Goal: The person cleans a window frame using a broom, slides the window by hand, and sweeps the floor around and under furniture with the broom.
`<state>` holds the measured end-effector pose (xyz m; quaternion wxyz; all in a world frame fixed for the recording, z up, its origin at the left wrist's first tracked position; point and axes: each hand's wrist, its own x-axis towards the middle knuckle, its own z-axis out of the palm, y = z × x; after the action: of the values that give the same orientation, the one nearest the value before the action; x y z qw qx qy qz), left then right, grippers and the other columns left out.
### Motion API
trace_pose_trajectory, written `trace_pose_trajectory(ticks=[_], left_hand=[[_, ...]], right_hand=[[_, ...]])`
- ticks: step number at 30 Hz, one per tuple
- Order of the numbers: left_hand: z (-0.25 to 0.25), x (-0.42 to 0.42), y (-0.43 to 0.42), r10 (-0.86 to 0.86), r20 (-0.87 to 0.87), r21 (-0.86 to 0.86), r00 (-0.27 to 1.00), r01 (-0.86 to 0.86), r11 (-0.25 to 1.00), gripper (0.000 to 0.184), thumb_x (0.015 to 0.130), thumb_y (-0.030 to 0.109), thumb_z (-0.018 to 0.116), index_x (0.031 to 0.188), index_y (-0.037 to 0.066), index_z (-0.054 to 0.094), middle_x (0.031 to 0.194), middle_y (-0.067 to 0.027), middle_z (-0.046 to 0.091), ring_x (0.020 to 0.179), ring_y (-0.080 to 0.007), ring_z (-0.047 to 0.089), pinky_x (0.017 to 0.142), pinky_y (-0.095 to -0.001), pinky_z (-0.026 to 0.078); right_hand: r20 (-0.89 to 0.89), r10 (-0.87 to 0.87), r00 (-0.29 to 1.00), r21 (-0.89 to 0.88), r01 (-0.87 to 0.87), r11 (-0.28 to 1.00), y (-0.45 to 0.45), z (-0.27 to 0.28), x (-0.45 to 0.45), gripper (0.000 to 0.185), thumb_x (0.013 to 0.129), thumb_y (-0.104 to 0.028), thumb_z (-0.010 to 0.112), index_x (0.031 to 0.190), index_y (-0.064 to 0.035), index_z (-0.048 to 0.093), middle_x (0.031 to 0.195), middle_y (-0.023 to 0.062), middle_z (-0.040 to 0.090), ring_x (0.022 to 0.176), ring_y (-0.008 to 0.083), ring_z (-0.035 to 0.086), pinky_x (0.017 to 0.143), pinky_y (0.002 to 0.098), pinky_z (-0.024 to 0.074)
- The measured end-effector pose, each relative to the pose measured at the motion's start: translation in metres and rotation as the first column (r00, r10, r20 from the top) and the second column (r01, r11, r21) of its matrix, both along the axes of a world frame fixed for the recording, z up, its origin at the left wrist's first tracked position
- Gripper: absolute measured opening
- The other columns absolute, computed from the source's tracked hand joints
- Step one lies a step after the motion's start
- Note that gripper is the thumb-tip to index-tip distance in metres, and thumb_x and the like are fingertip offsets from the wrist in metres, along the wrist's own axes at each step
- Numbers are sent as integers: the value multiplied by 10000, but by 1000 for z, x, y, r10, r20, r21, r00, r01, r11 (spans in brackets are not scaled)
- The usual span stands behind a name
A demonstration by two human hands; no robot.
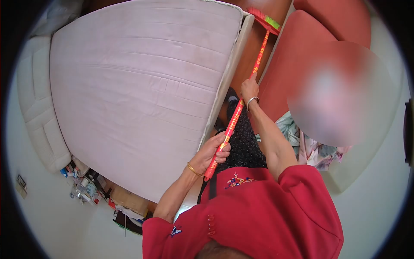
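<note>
A broom with a red handle (235,116) slants from my waist up to its head. My left hand (214,152), with a gold bangle at the wrist, is wrapped round the handle near its lower end. Higher up the handle, my right hand (249,88) grips it, a silver bangle on that wrist. The broom head (264,20), with red and green bristles, is at the top on the brown floor (248,56), in the gap between the bed and the red sofa.
A bare pale mattress (142,86) fills the left and centre. On the right stands a red sofa (286,56), with crumpled cloths (319,151) below a blurred patch. Assorted items (86,187) lie at the lower left, beside a white padded headboard (39,103).
</note>
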<state>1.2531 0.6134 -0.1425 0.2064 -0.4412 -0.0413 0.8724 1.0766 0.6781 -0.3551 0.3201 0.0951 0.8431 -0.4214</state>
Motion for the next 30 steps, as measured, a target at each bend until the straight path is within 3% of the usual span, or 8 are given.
trace_pose_trajectory(ticks=[1,2,9,15,17,25,28,30], left_hand=[[-8,5,6,-17,2,6,1000,17,1000,343,952,236,385,1281,139,374,629,5,388,439,-29,330,345,-144,306],[-13,9,14,47,-8,55,999,-47,997,345,952,238,388,1281,135,376,629,0,388,443,-32,334,345,-145,311],[-35,60,59,199,-47,180,979,-187,966,369,953,261,386,1299,138,358,635,-12,393,445,-50,340,352,-162,327],[-24,163,74,83,-13,67,996,-82,994,323,947,298,405,1243,169,411,609,11,382,444,-27,348,351,-144,292],[-17,199,81,53,40,7,998,-53,999,328,962,265,367,1261,132,391,612,-1,382,431,-35,333,340,-151,309],[29,332,101,27,82,13,996,-28,1000,228,959,246,381,1153,143,439,606,18,375,461,-17,325,368,-136,260],[52,369,97,-45,124,-7,991,46,999,278,957,252,384,1220,164,412,615,23,371,463,-15,316,374,-134,251],[64,383,96,-137,193,-27,972,145,989,367,954,279,387,1309,195,350,624,30,370,458,-18,302,372,-144,244]], right_hand=[[-17,199,980,235,-190,953,-1,5,-5,497,832,-123,428,1291,-23,266,698,174,582,605,292,606,511,410,485],[19,389,921,454,-355,817,-2,12,-7,606,811,-126,449,1344,1,190,761,230,613,686,354,626,592,454,496],[76,419,905,504,-398,766,21,19,30,631,808,-136,457,1352,7,172,804,248,618,764,384,622,673,477,493],[88,418,904,495,-404,769,43,16,144,614,813,-133,447,1343,16,176,791,250,619,762,390,624,676,477,495],[111,402,909,463,-406,788,52,16,182,615,813,-128,444,1340,20,163,778,259,615,752,399,621,679,480,492],[134,386,913,410,-405,817,87,40,334,617,800,-105,438,1319,46,139,706,272,598,677,423,604,619,486,489],[256,371,893,380,-446,810,93,57,381,689,796,-99,444,1340,60,52,761,304,585,717,421,603,659,495,474],[255,319,913,356,-396,847,99,54,400,682,824,-115,409,1379,-33,20,752,283,585,681,405,602,638,484,476]])
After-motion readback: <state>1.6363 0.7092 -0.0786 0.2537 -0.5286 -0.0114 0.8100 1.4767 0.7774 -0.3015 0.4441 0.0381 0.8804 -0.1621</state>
